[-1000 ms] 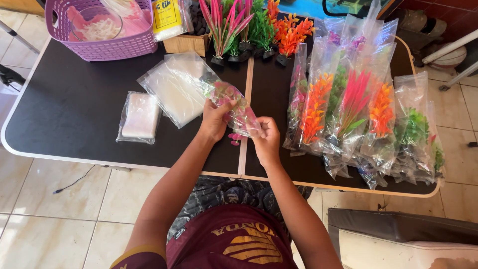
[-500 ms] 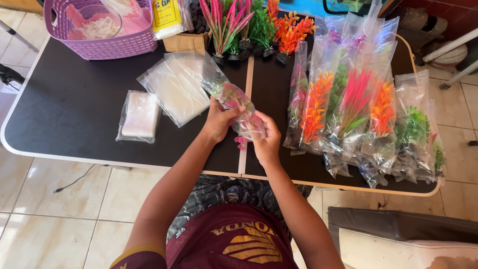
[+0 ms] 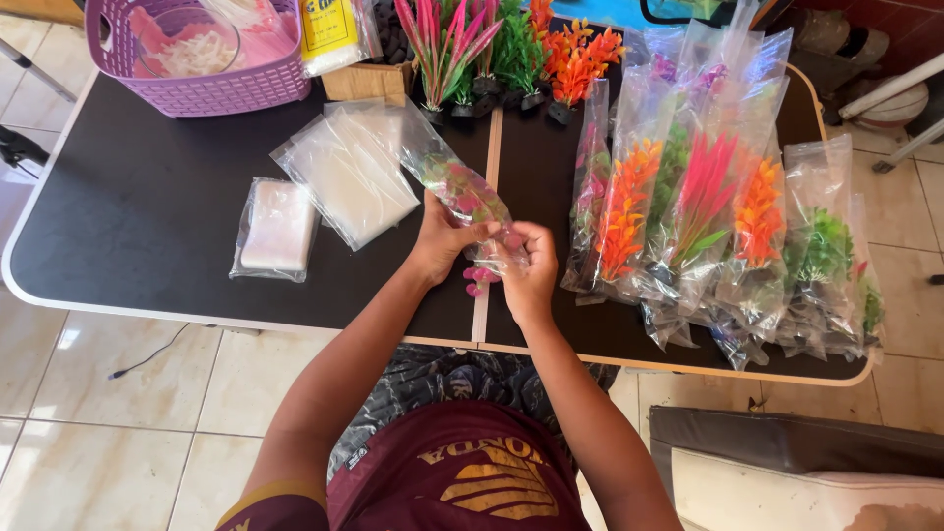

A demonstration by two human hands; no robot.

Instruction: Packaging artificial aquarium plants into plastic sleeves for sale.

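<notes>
Purple basket (image 3: 197,84) at far left of black table (image 3: 128,226). Flat clear bags (image 3: 344,177) nearby. At centre, left hand (image 3: 440,241) and right hand (image 3: 531,261), fingers curled around a clear bag holding a pink plastic plant (image 3: 467,197), above the table edge. Bagged plants (image 3: 708,216) at right.

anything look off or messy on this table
Nothing is spilled or broken. The one loose end: the pink plastic plant held by the left hand and right hand sticks out of the mouth of its clear bag, unlike the bagged plants.
</notes>
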